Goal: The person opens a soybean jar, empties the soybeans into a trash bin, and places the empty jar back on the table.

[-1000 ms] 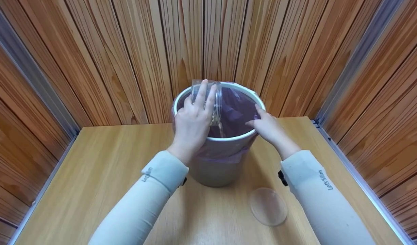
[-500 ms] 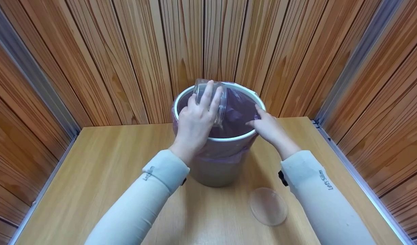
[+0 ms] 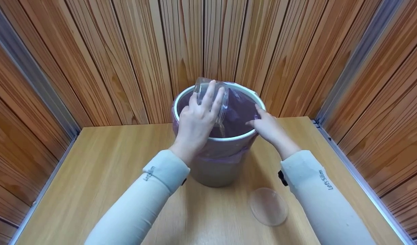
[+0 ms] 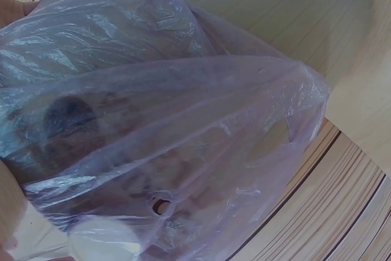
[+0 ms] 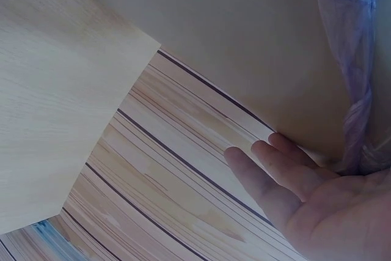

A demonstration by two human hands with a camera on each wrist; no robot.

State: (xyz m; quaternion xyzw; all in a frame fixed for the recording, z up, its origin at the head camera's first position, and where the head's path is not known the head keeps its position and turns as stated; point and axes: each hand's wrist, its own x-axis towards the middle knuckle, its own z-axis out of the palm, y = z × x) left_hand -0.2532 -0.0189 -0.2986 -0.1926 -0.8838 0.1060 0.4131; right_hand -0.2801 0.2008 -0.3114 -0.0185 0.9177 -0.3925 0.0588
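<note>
We see the clear jar (image 3: 202,86) tipped on its side over the mouth of the bin (image 3: 215,173). Our left hand (image 3: 196,126) holds it, fingers laid along its side. Our right hand (image 3: 271,129) grips the bin's rim, thumb inside.

We think the jar is light and stiff but slick — it could slip, and a hard squeeze might bend or crack it. The best hold looks to be round its smooth sides, away from the open end. The purple bag (image 3: 237,112) should feel thin and easy to tear.

Since a second ago, the jar has moved a bit right and tips more; our right hand hasn't budged.
</note>
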